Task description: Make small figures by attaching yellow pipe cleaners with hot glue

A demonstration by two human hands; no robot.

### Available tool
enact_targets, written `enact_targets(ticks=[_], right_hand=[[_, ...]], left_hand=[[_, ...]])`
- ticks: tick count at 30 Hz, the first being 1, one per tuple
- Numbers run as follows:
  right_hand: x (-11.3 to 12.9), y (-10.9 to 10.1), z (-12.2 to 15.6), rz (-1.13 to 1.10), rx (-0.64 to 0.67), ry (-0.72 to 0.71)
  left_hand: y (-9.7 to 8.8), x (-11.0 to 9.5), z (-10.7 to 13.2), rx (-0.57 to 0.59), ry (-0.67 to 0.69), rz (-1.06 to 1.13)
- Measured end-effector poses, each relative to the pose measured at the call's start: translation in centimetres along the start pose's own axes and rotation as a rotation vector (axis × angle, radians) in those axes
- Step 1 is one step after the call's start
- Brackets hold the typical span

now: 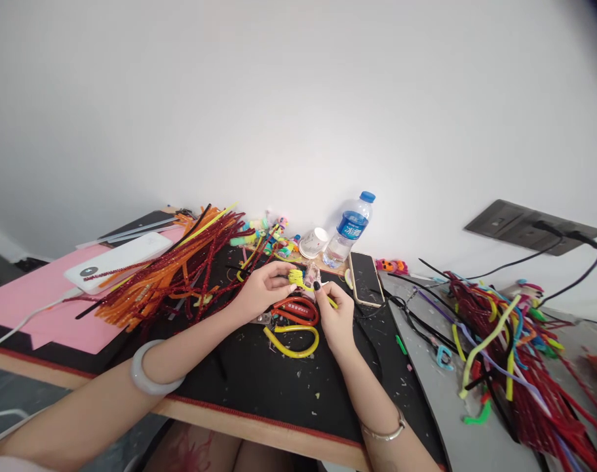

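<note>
Near the middle of the black mat, my left hand [266, 288] pinches a small coiled bundle of yellow pipe cleaner [296, 277] between thumb and fingertips. My right hand [336, 313] is closed on the loose end of the same yellow strand, right beside the coil. Under and between the hands lie scissors with looped handles, one orange-red [298, 309] and one yellow [298, 354]; their blades are mostly hidden by my left hand. A crumpled, pinkish clear item [312, 271] shows just behind the coil.
Orange and dark red pipe cleaners [151, 275], a white power bank [121, 262] and pink sheets [47, 288] lie left. Behind stand a paper cup [314, 242] and water bottle [350, 229], near a phone [367, 278]. More pipe cleaners [519, 354] spread right, below a wall socket [529, 226].
</note>
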State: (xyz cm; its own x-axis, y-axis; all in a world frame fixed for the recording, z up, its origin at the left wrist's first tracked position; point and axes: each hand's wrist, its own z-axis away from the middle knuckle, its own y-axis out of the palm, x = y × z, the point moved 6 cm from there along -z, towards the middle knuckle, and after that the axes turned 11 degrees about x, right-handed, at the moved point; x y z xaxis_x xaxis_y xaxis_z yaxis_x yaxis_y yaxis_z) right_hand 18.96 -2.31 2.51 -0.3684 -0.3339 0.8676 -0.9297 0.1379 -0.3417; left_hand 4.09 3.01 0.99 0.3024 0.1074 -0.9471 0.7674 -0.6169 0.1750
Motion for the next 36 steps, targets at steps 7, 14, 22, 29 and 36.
enact_targets(ticks=[7, 14, 22, 29, 36], right_hand=[[-1.2, 0.2, -0.3, -0.144, 0.023, 0.075], [-1.3, 0.3, -0.5, -0.119, 0.048, 0.076], [-0.4, 0.4, -0.3, 0.019, 0.054, 0.046], [0.1, 0.9, -0.2, 0.108, 0.096, 0.014], [0.0, 1.0, 0.0, 0.096, 0.097, 0.006]], left_hand=[[0.4, 0.6, 0.1, 0.031, -0.076, 0.194], [1.1, 0.5, 0.4, 0.114, -0.181, 0.357], [0.9, 0.9, 0.4, 0.095, -0.260, 0.434], [0.9, 0.8, 0.3, 0.041, -0.227, 0.412], [0.7, 0.7, 0.5, 0.081, -0.277, 0.359]])
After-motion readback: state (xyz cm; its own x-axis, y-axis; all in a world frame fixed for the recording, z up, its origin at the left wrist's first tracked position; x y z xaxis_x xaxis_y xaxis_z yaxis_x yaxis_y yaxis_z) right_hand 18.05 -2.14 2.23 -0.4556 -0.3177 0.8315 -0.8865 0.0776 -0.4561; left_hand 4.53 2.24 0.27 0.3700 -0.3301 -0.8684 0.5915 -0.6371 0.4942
